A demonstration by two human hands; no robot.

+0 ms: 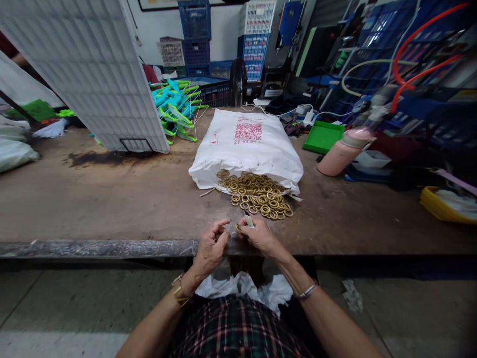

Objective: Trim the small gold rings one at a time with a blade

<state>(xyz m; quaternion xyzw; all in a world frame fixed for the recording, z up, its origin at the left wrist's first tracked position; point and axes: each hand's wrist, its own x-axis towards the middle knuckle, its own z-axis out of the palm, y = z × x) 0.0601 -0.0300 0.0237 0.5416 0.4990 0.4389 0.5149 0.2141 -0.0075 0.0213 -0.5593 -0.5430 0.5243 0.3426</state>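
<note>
At the table's front edge, my right hand (258, 233) is closed on a gold-coloured ring (238, 228). The same hand also grips a small, pale, flat tool (249, 221) with a dark tip; its exact kind is unclear. Just to the left, my left hand (213, 244) has its fingers curled, thumb and forefinger close together. Whatever may be between them is too small to make out. Beyond both hands, a heap of gold-coloured rings (263, 196) spills from the open mouth of a white woven sack (246, 154) with red print, lying on its side.
A white ribbed panel (100, 74) stands on the table (93, 204) at left, with turquoise and green plastic pieces (177, 107) behind it. To the right are a pink bottle (341, 154), a green tray (323, 136) and a yellow basket (443, 206). Stacked crates (257, 35) stand behind.
</note>
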